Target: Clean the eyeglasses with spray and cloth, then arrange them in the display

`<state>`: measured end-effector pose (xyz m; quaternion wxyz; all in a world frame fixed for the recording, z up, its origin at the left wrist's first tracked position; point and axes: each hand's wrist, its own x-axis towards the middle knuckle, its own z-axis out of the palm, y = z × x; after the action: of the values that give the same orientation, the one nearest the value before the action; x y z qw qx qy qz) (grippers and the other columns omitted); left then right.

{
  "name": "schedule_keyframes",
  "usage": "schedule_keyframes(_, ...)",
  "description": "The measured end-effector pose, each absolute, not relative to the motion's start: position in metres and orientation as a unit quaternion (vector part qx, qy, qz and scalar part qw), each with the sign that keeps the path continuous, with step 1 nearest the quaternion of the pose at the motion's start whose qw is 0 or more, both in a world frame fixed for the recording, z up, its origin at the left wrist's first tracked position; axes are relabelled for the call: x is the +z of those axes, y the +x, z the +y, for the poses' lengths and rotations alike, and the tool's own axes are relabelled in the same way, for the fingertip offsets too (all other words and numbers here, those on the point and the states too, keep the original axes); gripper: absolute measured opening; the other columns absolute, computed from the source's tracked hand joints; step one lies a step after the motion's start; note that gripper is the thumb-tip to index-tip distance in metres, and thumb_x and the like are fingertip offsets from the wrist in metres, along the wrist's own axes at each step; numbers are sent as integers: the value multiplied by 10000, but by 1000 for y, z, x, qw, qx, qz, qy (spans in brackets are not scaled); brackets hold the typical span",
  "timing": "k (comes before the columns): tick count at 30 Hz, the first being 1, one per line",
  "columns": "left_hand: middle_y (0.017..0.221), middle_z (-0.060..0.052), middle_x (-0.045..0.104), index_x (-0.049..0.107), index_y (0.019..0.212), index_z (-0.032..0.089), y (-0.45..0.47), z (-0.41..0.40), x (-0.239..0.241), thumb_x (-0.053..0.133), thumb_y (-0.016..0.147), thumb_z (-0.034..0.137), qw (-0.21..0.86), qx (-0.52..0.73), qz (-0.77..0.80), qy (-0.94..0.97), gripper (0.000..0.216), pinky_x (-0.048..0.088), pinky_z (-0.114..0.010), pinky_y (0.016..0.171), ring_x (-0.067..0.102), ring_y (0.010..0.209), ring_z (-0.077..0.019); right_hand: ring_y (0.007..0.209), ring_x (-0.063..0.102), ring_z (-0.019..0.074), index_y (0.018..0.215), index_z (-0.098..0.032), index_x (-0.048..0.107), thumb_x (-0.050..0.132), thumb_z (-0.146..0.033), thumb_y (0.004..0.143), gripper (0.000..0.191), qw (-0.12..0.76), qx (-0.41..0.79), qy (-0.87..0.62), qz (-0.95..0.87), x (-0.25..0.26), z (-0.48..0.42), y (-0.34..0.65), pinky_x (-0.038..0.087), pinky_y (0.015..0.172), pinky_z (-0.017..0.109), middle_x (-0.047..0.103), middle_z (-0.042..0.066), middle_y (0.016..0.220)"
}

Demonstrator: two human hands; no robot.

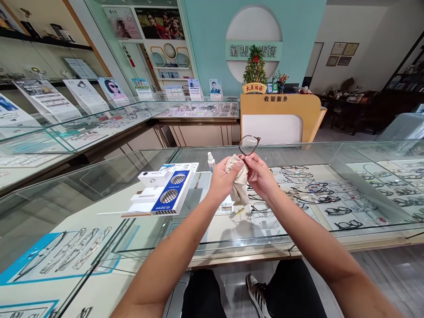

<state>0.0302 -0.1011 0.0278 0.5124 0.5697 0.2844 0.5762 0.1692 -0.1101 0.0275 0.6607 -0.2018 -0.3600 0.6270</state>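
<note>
Both my hands are raised over a glass display counter (298, 154). My left hand (223, 176) is closed on a beige cleaning cloth (239, 185), which hangs down between the hands. My right hand (260, 174) pinches a pair of dark-framed glasses (249, 145), whose one lens sticks up above the fingers. The cloth is pressed against the lower part of the glasses, which is hidden by my fingers.
A small white spray bottle (211, 161) stands on the glass just left of my hands. A blue-and-white box stand (167, 192) sits further left. Several spectacle frames (314, 194) lie inside the case. A cashier desk (281, 117) with a plant stands behind.
</note>
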Motion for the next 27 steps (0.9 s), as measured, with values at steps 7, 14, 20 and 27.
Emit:
schedule_keyframes(7, 796, -11, 634, 752, 938, 180, 30, -95, 20, 785, 919, 877, 469, 581, 293, 597, 698, 455, -269, 672, 532, 730, -148, 915, 741, 162, 795, -267, 781, 1143, -464, 624, 447, 662, 607, -218, -382, 28, -109, 173, 624, 809, 260, 846, -12, 1029)
schedule_keyframes(14, 1090, -92, 803, 808, 1214, 177, 24, -92, 25, 844, 938, 772, 536, 494, 211, 651, 657, 589, -342, 943, 718, 1010, -242, 960, 750, 180, 799, -248, 756, 1132, -435, 641, 448, 676, 603, -214, -366, 32, -97, 189, 644, 890, 278, 834, 7, 996)
schedule_keyframes(20, 939, -54, 761, 777, 1093, 161, 23, -92, 26, 1026, 747, 697, 534, 512, 254, 623, 684, 552, -290, 752, 657, 816, -185, 947, 737, 165, 794, -243, 754, 1159, -496, 599, 516, 670, 607, -225, -362, 28, -100, 182, 626, 824, 254, 842, 4, 1023)
schedule_keyframes(27, 734, 13, 577, 697, 888, 194, 27, -95, 25, 819, 872, 894, 471, 573, 304, 598, 710, 445, -273, 625, 508, 681, -143, 756, 640, 118, 797, -247, 758, 1146, -540, 619, 517, 646, 596, -247, -408, 26, -107, 174, 511, 610, 235, 842, -18, 1053)
